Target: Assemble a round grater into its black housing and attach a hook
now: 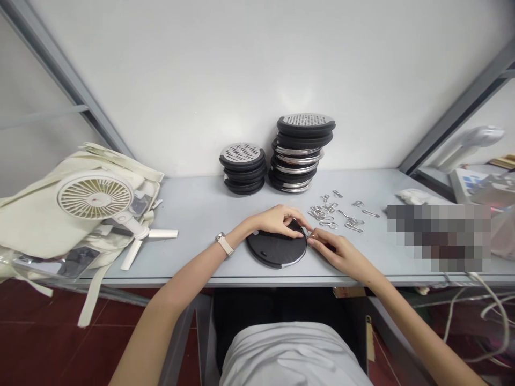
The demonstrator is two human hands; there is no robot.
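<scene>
A round black disc (277,249) lies on the table near its front edge, with a silvery strip along its lower right rim. Across its top reaches my left hand (279,220), thumb and fingers closed on the disc's upper right edge. At that same edge my right hand (338,253) pinches a small shiny metal clip (308,232), partly hidden by the fingertips. Several loose bent-wire metal clips (322,212) are scattered on the table beyond my right hand.
By the wall stand a shorter stack of black discs (243,174) and a taller stack of black and silver discs (300,155). A white fan (96,198) rests on a cream bag (36,185) at left. Cables (499,311) hang below the table's right side.
</scene>
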